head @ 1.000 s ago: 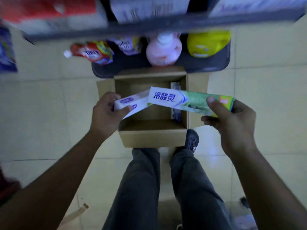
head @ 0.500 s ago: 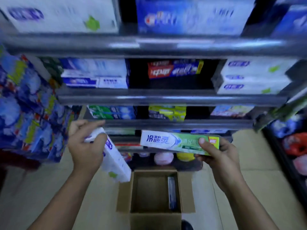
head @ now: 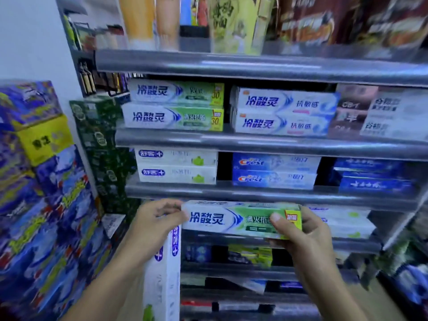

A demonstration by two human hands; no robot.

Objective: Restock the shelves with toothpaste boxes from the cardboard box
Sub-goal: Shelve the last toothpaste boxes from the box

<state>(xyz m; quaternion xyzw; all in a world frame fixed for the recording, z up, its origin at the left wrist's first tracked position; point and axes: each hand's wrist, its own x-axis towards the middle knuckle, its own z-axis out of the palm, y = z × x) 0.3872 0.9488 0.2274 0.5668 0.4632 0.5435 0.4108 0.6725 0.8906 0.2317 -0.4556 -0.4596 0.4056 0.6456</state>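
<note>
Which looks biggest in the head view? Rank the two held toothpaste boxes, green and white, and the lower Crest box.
Tied: green toothpaste box and white toothpaste box, both near; the white runs off frame.
Smallest: lower Crest box, farther back.

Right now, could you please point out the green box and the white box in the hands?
green box (head: 231, 219), head view, its printed front face.
white box (head: 162, 274), head view, its long side.

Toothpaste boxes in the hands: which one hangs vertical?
The white box with purple logos, gripped by the left hand, points roughly straight down. The green-and-white box in the right hand is held level.
</note>
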